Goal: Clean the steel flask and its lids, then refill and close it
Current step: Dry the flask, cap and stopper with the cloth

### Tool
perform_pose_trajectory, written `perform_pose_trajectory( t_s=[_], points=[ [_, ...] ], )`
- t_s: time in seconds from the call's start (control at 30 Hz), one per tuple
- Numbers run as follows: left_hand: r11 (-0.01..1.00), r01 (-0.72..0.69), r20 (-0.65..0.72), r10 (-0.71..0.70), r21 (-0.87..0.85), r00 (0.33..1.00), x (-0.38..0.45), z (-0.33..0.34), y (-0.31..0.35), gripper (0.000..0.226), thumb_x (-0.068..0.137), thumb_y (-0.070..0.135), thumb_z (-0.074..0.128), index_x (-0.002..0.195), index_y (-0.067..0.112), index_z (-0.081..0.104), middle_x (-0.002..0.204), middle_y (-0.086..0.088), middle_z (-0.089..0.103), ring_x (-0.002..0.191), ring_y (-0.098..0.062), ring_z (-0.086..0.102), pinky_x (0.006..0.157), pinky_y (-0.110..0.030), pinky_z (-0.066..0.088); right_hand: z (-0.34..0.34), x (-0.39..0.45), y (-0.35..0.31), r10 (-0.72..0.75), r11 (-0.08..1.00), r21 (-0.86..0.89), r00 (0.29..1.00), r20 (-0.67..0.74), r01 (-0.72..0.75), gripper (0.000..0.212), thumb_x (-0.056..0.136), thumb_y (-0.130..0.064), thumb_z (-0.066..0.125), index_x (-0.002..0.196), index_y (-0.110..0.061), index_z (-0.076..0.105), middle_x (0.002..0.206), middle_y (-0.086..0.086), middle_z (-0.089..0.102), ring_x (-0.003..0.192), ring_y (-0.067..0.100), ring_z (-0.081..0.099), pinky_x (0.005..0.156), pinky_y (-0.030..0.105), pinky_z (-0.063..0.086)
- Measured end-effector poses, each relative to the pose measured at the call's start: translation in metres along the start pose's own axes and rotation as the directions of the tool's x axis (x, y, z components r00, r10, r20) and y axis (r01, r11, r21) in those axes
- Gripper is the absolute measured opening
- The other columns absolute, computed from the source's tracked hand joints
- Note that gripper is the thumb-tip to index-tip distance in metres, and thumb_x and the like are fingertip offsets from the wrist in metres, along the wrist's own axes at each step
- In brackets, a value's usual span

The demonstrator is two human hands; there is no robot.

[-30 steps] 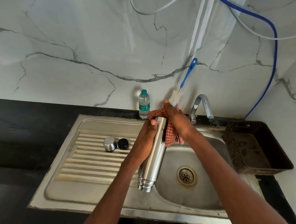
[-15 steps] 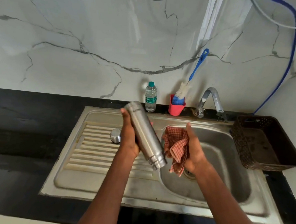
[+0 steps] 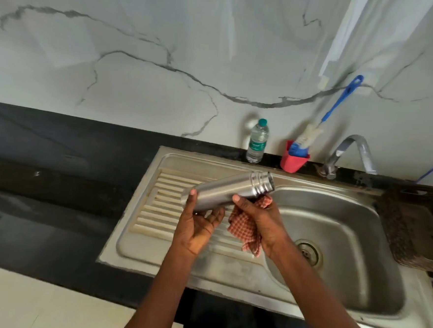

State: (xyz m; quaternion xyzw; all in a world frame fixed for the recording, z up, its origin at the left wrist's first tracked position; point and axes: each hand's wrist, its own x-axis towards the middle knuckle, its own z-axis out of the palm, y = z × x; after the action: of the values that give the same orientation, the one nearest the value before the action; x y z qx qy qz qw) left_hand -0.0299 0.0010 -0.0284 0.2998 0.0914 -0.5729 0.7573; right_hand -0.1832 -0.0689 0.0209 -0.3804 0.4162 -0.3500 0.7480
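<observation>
The steel flask [image 3: 227, 191] lies nearly level above the drainboard, its open threaded mouth pointing right toward the basin. My left hand [image 3: 198, 225] grips its base end from below. My right hand [image 3: 259, 219] holds a red checked cloth [image 3: 245, 228] and presses thumb and cloth against the flask's middle. The lids are hidden behind my hands and the flask.
The steel sink [image 3: 337, 249] has a ribbed drainboard [image 3: 156, 205] on the left. At the back stand a small water bottle [image 3: 257, 141], a red cup [image 3: 293, 160] with a blue bottle brush [image 3: 334, 108], and the tap [image 3: 349, 152]. A brown basket [image 3: 416, 226] sits at the right.
The flask has swung from mouth-down and tilted to nearly level with its mouth to the right. My right hand with the cloth has come up against it. The view shifted left.
</observation>
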Motion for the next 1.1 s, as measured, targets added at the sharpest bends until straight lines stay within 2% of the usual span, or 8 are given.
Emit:
perform_pose_trajectory(
  t_s=[0.17, 0.3, 0.43, 0.57, 0.73, 0.87, 1.0, 1.1],
  points=[
    [0.912, 0.085, 0.007, -0.096, 0.402, 0.995, -0.001, -0.051, 0.050, 0.113, 0.050, 0.048, 0.105, 0.145, 0.011, 0.056, 0.135, -0.021, 0.068, 0.118, -0.033, 0.070, 0.096, -0.045, 0.061, 0.037, 0.006, 0.001, -0.117, 0.985, -0.118, 0.991, 0.065, 0.124, 0.047, 0.073, -0.002, 0.089, 0.116, -0.007, 0.071, 0.108, 0.013, 0.078, 0.099, 0.030, 0.075, 0.083, 0.039, 0.062],
    [0.592, -0.144, 0.147, 0.044, 0.793, 0.988, 0.002, -0.080, 0.096, 0.084, 0.079, 0.026, 0.091, 0.150, 0.046, 0.050, 0.144, -0.001, 0.062, 0.130, -0.023, 0.063, 0.105, -0.046, 0.054, 0.059, 0.023, 0.017, -0.236, 0.856, -0.433, 0.958, 0.161, 0.284, 0.055, 0.065, -0.017, 0.098, 0.114, -0.021, 0.073, 0.106, -0.001, 0.079, 0.099, 0.019, 0.075, 0.092, 0.040, 0.059],
    [0.372, -0.231, 0.242, 0.016, 0.899, 0.970, 0.011, -0.083, 0.110, 0.083, 0.079, 0.008, 0.090, 0.145, 0.044, 0.057, 0.139, 0.010, 0.067, 0.132, -0.012, 0.060, 0.104, -0.036, 0.056, 0.079, 0.029, 0.043, -0.260, 0.694, -0.634, 0.939, 0.223, 0.342, 0.067, 0.059, -0.026, 0.100, 0.120, -0.028, 0.072, 0.103, -0.016, 0.077, 0.096, 0.002, 0.072, 0.091, 0.030, 0.057],
    [0.223, -0.256, 0.248, 0.065, 0.941, 0.967, 0.024, -0.088, 0.108, 0.087, 0.072, 0.008, 0.093, 0.146, 0.035, 0.057, 0.131, 0.007, 0.071, 0.125, -0.015, 0.064, 0.097, -0.038, 0.061, 0.094, 0.032, 0.059, -0.246, 0.648, -0.670, 0.933, 0.264, 0.361, 0.075, 0.057, -0.036, 0.100, 0.125, -0.030, 0.069, 0.107, -0.017, 0.075, 0.100, -0.002, 0.070, 0.093, 0.029, 0.057],
    [0.164, -0.242, 0.224, 0.119, 0.956, 0.967, 0.031, -0.097, 0.105, 0.085, 0.060, 0.026, 0.089, 0.139, 0.034, 0.060, 0.124, 0.009, 0.074, 0.117, -0.018, 0.070, 0.096, -0.049, 0.061, 0.103, 0.036, 0.065, -0.217, 0.592, -0.727, 0.937, 0.273, 0.349, 0.077, 0.055, -0.044, 0.098, 0.126, -0.037, 0.068, 0.107, -0.023, 0.075, 0.102, -0.007, 0.068, 0.097, 0.028, 0.055],
    [0.181, -0.241, 0.212, 0.166, 0.953, 0.963, 0.030, -0.100, 0.100, 0.079, 0.071, 0.005, 0.086, 0.141, 0.029, 0.059, 0.124, 0.005, 0.073, 0.117, -0.021, 0.069, 0.081, -0.029, 0.062, 0.102, 0.040, 0.068, -0.199, 0.591, -0.730, 0.939, 0.281, 0.344, 0.079, 0.056, -0.044, 0.099, 0.128, -0.037, 0.067, 0.110, -0.022, 0.074, 0.104, -0.007, 0.067, 0.098, 0.028, 0.055],
    [0.160, -0.241, 0.210, 0.187, 0.957, 0.960, 0.027, -0.099, 0.095, 0.078, 0.075, 0.001, 0.086, 0.141, 0.031, 0.058, 0.127, 0.012, 0.071, 0.119, -0.012, 0.066, 0.089, -0.021, 0.054, 0.098, 0.041, 0.066, -0.171, 0.596, -0.718, 0.931, 0.322, 0.358, 0.080, 0.061, -0.040, 0.098, 0.133, -0.040, 0.063, 0.114, -0.028, 0.070, 0.111, -0.006, 0.064, 0.098, 0.023, 0.051],
    [0.158, -0.240, 0.201, 0.230, 0.958, 0.952, 0.023, -0.100, 0.089, 0.082, 0.074, 0.003, 0.089, 0.143, 0.033, 0.055, 0.132, 0.014, 0.068, 0.125, -0.010, 0.062, 0.092, -0.016, 0.052, 0.086, 0.045, 0.067, -0.151, 0.593, -0.724, 0.932, 0.330, 0.353, 0.079, 0.068, -0.028, 0.095, 0.139, -0.033, 0.060, 0.125, -0.019, 0.068, 0.117, -0.002, 0.062, 0.100, 0.021, 0.048]
  ],
)
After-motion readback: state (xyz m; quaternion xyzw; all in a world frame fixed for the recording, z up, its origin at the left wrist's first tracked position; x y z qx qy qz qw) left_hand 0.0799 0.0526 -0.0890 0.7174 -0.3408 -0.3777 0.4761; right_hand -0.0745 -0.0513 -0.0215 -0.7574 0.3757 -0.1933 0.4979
